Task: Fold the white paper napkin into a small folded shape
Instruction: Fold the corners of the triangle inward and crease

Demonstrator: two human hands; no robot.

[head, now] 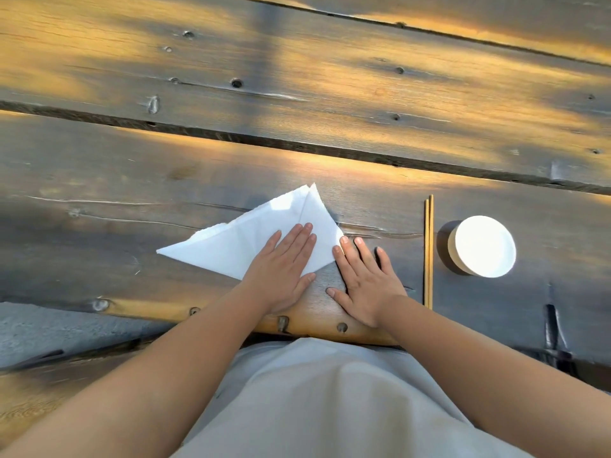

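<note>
The white paper napkin (231,239) lies flat on the wooden table near its front edge, folded into a triangle with its right corner turned up to the top point. My left hand (281,266) rests palm down on the napkin's right part, fingers together and flat. My right hand (363,282) lies palm down on the bare wood just right of the napkin, with two fingertips touching the napkin's right edge. Neither hand grips anything.
A pair of wooden chopsticks (428,249) lies to the right of my hands, pointing away from me. Beyond them stands a small round white bowl (481,246). A dark gap (297,145) runs between the table's planks. The table's front edge (231,317) is close to my body.
</note>
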